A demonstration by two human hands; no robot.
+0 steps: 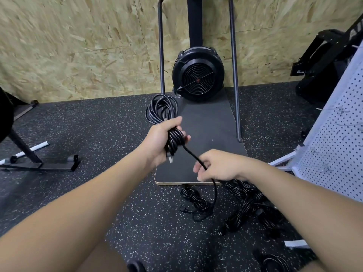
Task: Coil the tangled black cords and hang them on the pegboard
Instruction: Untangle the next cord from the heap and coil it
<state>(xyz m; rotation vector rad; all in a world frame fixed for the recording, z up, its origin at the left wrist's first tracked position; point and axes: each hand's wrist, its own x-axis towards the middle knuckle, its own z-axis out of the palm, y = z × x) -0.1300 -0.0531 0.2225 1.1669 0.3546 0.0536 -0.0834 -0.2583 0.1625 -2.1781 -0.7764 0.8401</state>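
My left hand (161,141) grips a coiled black cord (162,109) at its waist, with loops standing up above the fist and a plug end hanging below it. One loose strand runs from the coil down to my right hand (218,166), which pinches it. From there the strand drops toward a pile of black cords (247,205) on the floor. A smaller cord bundle (193,199) lies just left of the pile. The white pegboard (334,146) leans at the right edge.
A black fan-wheel machine (198,74) with a dark base board (206,122) and metal frame stands ahead against the chipboard wall. Black gym stands (29,156) sit at left, dark equipment at far right. The floor is speckled black rubber.
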